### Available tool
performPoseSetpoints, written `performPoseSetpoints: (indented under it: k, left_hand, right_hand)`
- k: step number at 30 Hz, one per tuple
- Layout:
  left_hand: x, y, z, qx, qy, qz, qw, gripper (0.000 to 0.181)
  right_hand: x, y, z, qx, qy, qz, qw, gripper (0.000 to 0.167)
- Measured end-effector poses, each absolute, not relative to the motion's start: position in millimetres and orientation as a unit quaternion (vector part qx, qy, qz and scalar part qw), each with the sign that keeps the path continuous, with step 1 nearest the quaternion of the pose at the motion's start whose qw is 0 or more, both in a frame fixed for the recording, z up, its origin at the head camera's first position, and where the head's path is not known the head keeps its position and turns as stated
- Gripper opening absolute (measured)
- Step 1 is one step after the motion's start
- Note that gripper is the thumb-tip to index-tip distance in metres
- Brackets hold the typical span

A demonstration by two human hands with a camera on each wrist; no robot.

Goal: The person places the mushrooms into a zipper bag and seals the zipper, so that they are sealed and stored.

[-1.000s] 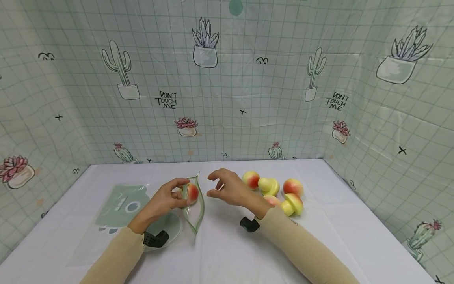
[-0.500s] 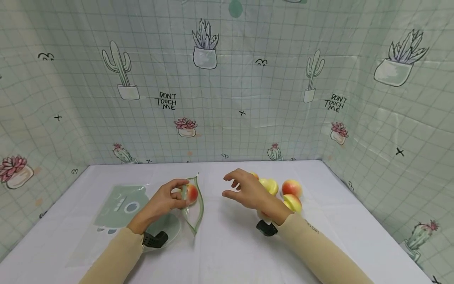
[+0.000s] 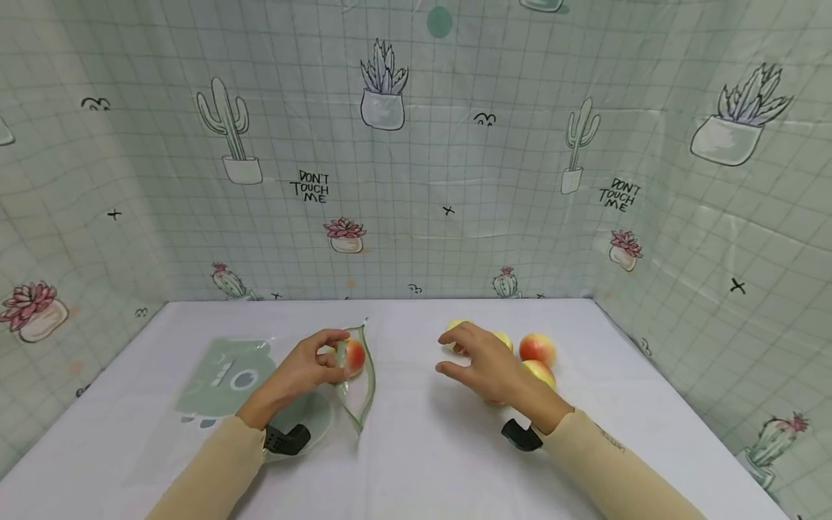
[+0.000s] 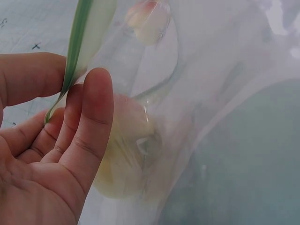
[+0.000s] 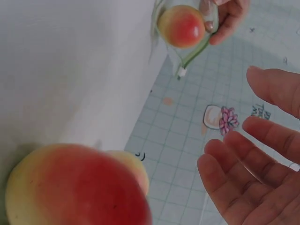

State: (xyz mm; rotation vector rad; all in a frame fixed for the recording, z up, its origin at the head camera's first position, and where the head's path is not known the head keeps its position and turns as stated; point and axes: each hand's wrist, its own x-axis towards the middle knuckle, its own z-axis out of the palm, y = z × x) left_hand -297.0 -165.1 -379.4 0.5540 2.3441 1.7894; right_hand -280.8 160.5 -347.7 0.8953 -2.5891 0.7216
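Note:
A clear zip-lock bag (image 3: 221,375) with a green printed pattern lies on the left of the table, its green-edged mouth spread and facing right. My left hand (image 3: 300,372) pinches one edge of that mouth between thumb and fingers; the left wrist view shows the pinch on the green zip strip. Within the mouth sits a red-and-yellow peach (image 5: 182,26). My right hand (image 3: 490,365) hovers above the fruit pile at the right, fingers apart and loosely bent, touching nothing. Beneath and beside it lie a peach (image 3: 537,349) and other yellow-red fruits, partly hidden by the hand.
White cloth covers the table (image 3: 416,448). A patterned curtain (image 3: 416,144) with cactus drawings rises behind the table and along both sides. Through the bag's film in the left wrist view, a blurred yellowish fruit (image 4: 122,159) shows.
My right hand has moved right, away from the bag's mouth and over the fruit pile. The left hand keeps its hold on the bag.

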Motion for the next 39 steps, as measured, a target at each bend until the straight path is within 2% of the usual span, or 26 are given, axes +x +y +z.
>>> performPoseSetpoints:
  k: [6,20,28,39]
  left_hand:
    - [-297,-165,-380,0.185,0.776,0.599,0.071,0.064]
    - [-297,-166,-381,0.173,0.783,0.594,0.072,0.066]
    - [-296,-165,-380,0.178,0.781,0.594,0.076,0.066]
    - [-297,-165,-381,0.180,0.784,0.590,0.075,0.065]
  right_hand:
    - [-273,175,-352,0.316,-0.902,0.230,0.185,0.033]
    - [-271,212,-365,0.312,-0.913,0.158,0.211,0.030]
    - [-270,226,-374,0.295,-0.927,0.117,0.199,0.041]
    - [-269,236,-376,0.315,-0.925,0.095,0.190,0.043]
